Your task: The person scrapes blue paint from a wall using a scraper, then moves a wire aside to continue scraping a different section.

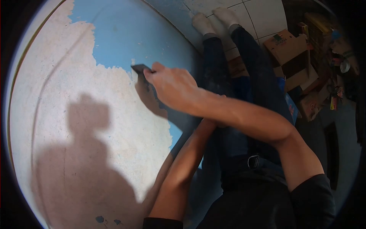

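Note:
My right hand (169,84) is wrapped round a dark flat scraper (140,69), whose blade is against the wall at the border between blue paint (122,34) and bare whitish plaster (76,65). The border is ragged, with small flecks of blue beside the blade. My left hand (219,121) is low near my thighs, mostly hidden behind my right forearm. Its fingers cannot be made out, nor can anything in them.
Open cardboard boxes (286,47) and mixed items (335,93) are piled on the right. My socked feet (204,23) stand on white floor tiles (265,15) at the wall's foot. My shadow falls across the plaster.

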Motion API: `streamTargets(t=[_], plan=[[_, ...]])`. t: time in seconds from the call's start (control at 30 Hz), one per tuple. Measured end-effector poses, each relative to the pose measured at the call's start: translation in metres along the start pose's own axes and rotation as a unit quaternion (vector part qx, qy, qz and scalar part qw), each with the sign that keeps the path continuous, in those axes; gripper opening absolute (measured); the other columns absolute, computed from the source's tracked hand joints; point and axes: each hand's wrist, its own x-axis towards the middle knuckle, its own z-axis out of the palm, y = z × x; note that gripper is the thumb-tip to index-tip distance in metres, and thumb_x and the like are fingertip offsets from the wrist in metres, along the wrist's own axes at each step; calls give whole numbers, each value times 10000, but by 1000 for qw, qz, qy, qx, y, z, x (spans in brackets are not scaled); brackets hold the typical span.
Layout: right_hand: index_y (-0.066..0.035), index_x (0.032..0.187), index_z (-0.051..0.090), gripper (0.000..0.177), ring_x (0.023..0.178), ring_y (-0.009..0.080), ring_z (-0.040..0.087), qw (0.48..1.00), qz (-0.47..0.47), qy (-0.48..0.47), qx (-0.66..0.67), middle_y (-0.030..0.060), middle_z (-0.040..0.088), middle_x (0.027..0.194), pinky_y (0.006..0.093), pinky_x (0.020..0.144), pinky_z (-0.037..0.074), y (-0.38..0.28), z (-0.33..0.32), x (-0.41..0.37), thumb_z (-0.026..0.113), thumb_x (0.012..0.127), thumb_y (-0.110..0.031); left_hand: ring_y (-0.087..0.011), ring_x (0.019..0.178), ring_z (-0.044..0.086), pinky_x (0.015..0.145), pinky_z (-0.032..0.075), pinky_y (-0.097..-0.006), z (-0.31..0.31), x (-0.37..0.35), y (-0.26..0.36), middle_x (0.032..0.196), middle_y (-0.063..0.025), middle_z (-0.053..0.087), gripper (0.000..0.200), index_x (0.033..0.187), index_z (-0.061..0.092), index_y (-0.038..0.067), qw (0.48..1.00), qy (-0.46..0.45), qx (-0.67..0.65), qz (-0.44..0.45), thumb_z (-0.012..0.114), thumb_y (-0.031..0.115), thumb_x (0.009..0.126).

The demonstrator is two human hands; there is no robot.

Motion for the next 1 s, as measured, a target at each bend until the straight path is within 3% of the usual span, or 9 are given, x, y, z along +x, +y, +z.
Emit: streamTargets(t=[0.07,0.13,0.27,0.43,0.5,0.6,0.63,0.73,1.0], plan=[[14,1349,631,462,760,349,726,1000,23,-1,21,173,632,1110,433,674,609,6,10,19,586,890,-10,-224,709,503,637,383,-395,1,-2,-5,721,-30,504,237,692,512,126,1000,0,4,14,681,197,842],[64,1214,634,295,823,380,723,999,-19,7,36,212,643,1134,466,735,602,-13,-2,-10,522,976,-69,-227,714,504,640,386,-400,-51,37,19,731,-29,512,211,713,531,122,985,-122,82,87,673,210,841],[91,1131,633,268,864,405,718,999,-31,-32,16,232,653,1158,477,780,597,-20,-9,-31,487,1022,-105,-232,680,495,650,401,-399,-53,41,28,686,-29,494,228,719,570,122,989,-122,62,50,675,292,829],[40,1298,619,382,798,381,722,1000,-15,23,4,188,636,1116,470,710,601,-2,2,15,539,930,-20,-235,677,505,674,427,-400,-30,20,4,677,-26,509,248,695,567,143,971,-76,195,115,682,317,829],[18,1347,614,451,775,383,719,1000,-25,17,4,179,630,1099,468,687,603,-3,2,6,557,899,5,-234,680,516,670,434,-396,-34,25,5,680,-28,524,278,682,559,142,980,-72,145,115,685,333,841],[22,1335,616,424,792,397,714,999,-41,-8,11,191,636,1097,466,705,603,-11,-6,-29,541,919,-2,-212,728,533,698,442,-368,-57,40,29,725,-4,534,240,731,569,149,983,-149,95,42,682,330,840],[24,1335,616,425,794,397,714,999,-39,-10,4,191,636,1097,466,708,603,-10,-5,-29,541,918,-1,-209,886,550,817,439,-379,-58,36,26,876,1,595,154,842,604,167,967,-233,105,-2,677,302,831],[74,1252,626,323,826,385,727,1000,-14,-7,10,200,650,1139,465,738,605,-2,-3,-1,520,967,-34,-218,737,517,696,417,-367,-48,36,17,722,-30,511,215,730,563,130,978,-108,139,109,692,277,819],[28,1339,616,426,794,367,724,998,-40,-44,-3,182,639,1102,450,714,610,-19,-17,-38,554,919,0,-235,751,518,710,411,-394,-56,41,33,739,-48,528,213,723,560,118,988,-141,60,24,703,246,818]])
